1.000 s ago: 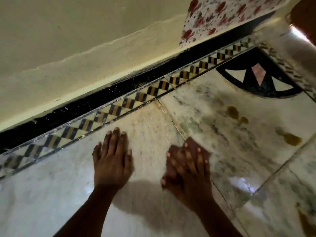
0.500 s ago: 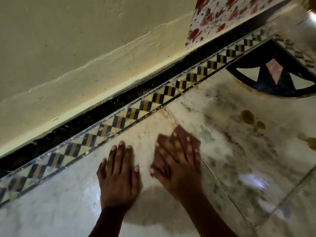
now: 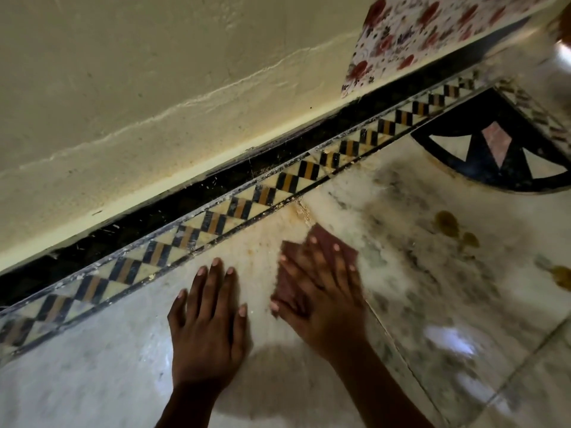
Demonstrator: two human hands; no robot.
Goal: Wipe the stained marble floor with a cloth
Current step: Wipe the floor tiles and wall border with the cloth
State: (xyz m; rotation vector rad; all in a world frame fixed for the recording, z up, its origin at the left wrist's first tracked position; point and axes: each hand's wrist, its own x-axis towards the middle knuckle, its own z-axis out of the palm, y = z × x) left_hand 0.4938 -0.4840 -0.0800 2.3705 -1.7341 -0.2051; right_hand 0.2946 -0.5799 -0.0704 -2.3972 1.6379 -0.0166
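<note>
On the left, the wall (image 3: 154, 88) is running diagonally down to a black skirting strip, and below that a patterned border (image 3: 234, 208) of black, amber and cream triangles is edging the marble floor (image 3: 92, 375). The left hand (image 3: 210, 322) is lying flat on the floor with its fingers spread and nothing under it, serving, as it looks, as a prop for the person's weight. Just beside it to the right, with a narrow gap of bare marble between them, the right hand (image 3: 321, 291) is pressing palm-down with fingers splayed on the cloth (image 3: 290, 282), a reddish-brown piece lying flat on the floor near the border; it is not gripping the cloth, only pinning it. The hand is blurring slightly, which suggests a rubbing stroke in progress. The cloth is showing beyond the fingertips and to the thumb side, so it is lying directly beneath and slightly ahead of the right hand, its length pointing up towards the border.

Farther right, the grimy grey patches (image 3: 401, 242) are lying just beside the cloth, and the brown stains (image 3: 451, 227) are sitting well apart from it, to the right and slightly ahead, near a dark inlaid arc (image 3: 494, 149). The right hand is plainly nearer, so the coming stroke would need to sweep rightward across the floor joint. A floral fabric (image 3: 417, 35) is hanging at the top right.
</note>
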